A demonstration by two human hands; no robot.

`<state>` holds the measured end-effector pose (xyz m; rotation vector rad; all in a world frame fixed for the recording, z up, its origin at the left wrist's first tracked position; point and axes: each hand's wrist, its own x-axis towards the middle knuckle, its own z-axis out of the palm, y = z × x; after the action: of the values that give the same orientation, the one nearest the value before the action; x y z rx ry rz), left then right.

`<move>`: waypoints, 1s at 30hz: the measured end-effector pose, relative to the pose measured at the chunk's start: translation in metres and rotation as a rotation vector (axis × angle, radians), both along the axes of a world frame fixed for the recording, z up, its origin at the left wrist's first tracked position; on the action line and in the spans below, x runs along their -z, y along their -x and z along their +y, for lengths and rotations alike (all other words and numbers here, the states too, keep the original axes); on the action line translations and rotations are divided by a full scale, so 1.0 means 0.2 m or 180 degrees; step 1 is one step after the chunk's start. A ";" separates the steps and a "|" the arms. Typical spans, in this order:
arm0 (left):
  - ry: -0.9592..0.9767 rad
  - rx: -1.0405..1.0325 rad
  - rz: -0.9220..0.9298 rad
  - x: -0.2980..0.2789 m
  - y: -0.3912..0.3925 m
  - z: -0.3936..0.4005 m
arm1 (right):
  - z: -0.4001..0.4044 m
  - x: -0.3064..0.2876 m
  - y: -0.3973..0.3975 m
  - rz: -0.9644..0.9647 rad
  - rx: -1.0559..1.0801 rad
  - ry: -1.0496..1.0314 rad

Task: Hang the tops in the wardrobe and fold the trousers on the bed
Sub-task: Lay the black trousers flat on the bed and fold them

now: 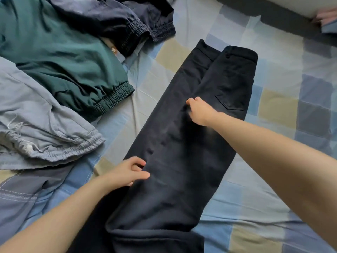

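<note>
Black trousers (184, 148) lie lengthwise down the middle of the bed (273, 194), folded leg over leg, waistband at the far end with a back pocket facing up, and the leg ends bunched in folds at the near edge of the view. The bed beneath them carries a checked sheet in blue, grey, beige and pale squares. Left of the black trousers, a heap of other clothes covers that side of the bed: green trousers (60, 59) with an elastic cuff, lying just beside the black pair but apart from it; grey-blue trousers (45, 125) with a gathered cuff nearer the camera; and dark navy trousers (116, 19) with elastic cuffs at the far end of the heap. A pink cloth (326, 17) shows at the far right corner, too blurred to name further. The right hand (200, 111) rests on the black trousers below the pocket, fingers curled down into the cloth, though blur hides whether it pinches any. The left hand (127, 171) sits at the left edge of the same trousers, fingers curled with the tips pressing on the fabric's edge.
</note>
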<state>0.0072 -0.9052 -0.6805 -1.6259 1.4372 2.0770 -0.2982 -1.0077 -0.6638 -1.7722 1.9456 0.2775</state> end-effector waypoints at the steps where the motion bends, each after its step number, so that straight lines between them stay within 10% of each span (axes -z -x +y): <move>1: 0.0167 -0.0167 0.0009 0.01 0.09 -0.06 | -0.04 -0.01 0.04 0.0266 -0.0164 0.0038; 10: 0.1220 -0.0354 -0.0086 0.11 0.54 -0.28 | -0.33 0.03 0.28 0.1605 -0.0687 0.0211; 21: 0.1111 -0.1194 0.0325 0.13 0.19 -0.36 | -0.52 -0.09 0.19 0.1421 -0.1259 0.1294; 30: 0.0390 -0.1591 0.0050 0.35 0.10 -0.37 | -0.64 0.09 -0.02 0.0997 -0.0748 0.0854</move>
<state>-0.0122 -0.9786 -0.7514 -2.2095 1.2807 2.2796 -0.2948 -1.1355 -0.6813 -2.2535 2.0626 0.4114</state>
